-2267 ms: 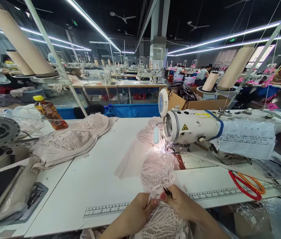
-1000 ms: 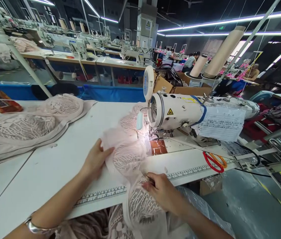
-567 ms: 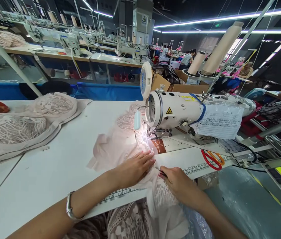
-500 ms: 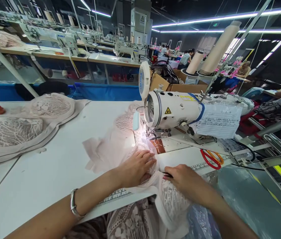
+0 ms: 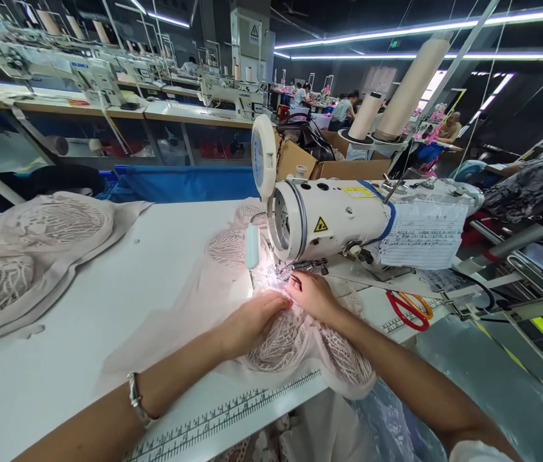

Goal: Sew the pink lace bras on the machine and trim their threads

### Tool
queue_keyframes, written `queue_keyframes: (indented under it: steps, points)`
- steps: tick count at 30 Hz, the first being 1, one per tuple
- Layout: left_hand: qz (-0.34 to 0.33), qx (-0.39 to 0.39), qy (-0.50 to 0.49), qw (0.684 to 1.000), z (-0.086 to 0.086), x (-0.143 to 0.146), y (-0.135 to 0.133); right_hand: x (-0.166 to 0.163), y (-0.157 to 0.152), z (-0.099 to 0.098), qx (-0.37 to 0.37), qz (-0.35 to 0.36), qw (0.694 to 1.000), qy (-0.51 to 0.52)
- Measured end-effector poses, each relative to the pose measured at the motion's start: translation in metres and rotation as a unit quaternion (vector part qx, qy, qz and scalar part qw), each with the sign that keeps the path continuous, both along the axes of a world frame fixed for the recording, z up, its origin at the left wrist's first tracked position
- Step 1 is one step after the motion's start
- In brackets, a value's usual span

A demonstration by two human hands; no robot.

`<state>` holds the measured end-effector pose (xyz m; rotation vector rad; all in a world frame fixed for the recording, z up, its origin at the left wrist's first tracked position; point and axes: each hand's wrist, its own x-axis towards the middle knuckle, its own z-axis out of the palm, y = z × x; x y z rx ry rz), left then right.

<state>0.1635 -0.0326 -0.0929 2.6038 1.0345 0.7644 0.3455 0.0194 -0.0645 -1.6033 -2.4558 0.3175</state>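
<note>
A pale pink lace bra (image 5: 278, 340) lies under the lit needle area of a white sewing machine (image 5: 334, 215), its cups spread toward the table's front edge. My left hand (image 5: 252, 321) rests on the lace just in front of the needle, fingers together and closed on the fabric. Right beside it, my right hand (image 5: 314, 295) has its fingers curled at the lace close to the presser foot (image 5: 295, 269). Its fingertips are partly hidden; whether a small tool is also in them cannot be made out. Thin sheer fabric (image 5: 165, 327) trails out to the left.
More lace bras (image 5: 60, 224) lie at the left of the white table (image 5: 156, 269). Red-handled scissors (image 5: 406, 311) and an orange handle (image 5: 420, 305) sit at the right. A printed ruler (image 5: 233, 410) runs along the front edge. Thread cones (image 5: 411, 90) stand behind the machine.
My right hand has moved up and left from the front edge to the needle area; the dark item it held no longer shows clearly. The front lace cups now lie on the table.
</note>
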Motion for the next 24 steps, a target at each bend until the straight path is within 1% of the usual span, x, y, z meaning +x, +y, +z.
queue_keyframes:
  steps: [2,4,6,8,10,12,15,17,20,24]
  points:
    - [0.065,0.015,0.002,0.998,-0.004,0.003,0.003,0.0,0.0,-0.006,0.005,-0.012,1.0,0.016]
    - [0.106,0.028,0.014,0.994,-0.008,0.01,0.0,0.001,-0.002,-0.008,0.011,-0.015,0.999,0.028]
    - [0.13,0.063,0.051,0.988,-0.013,0.016,-0.005,0.002,-0.005,-0.009,0.018,-0.011,0.999,0.038]
    - [0.141,0.119,0.105,0.977,-0.015,0.021,-0.011,0.003,-0.008,-0.01,0.023,-0.007,0.999,0.046]
    - [0.138,0.169,0.149,0.965,-0.014,0.022,-0.015,0.003,-0.011,-0.013,0.028,-0.003,0.998,0.051]
    - [0.122,0.183,0.162,0.962,-0.011,0.022,-0.015,0.003,-0.013,-0.015,0.028,0.0,0.998,0.052]
    - [0.115,0.173,0.153,0.966,-0.008,0.02,-0.012,0.004,-0.016,-0.018,0.018,0.005,0.999,0.033]
    - [0.115,0.173,0.142,0.968,-0.007,0.019,-0.01,0.005,-0.017,-0.02,0.025,0.013,0.999,0.017]
    - [0.101,0.181,0.149,0.967,-0.005,0.017,-0.009,0.007,-0.018,-0.025,0.06,0.049,0.997,-0.005]
    - [0.087,0.153,0.171,0.969,0.001,0.017,-0.008,0.008,-0.02,-0.03,0.111,0.094,0.988,-0.053]
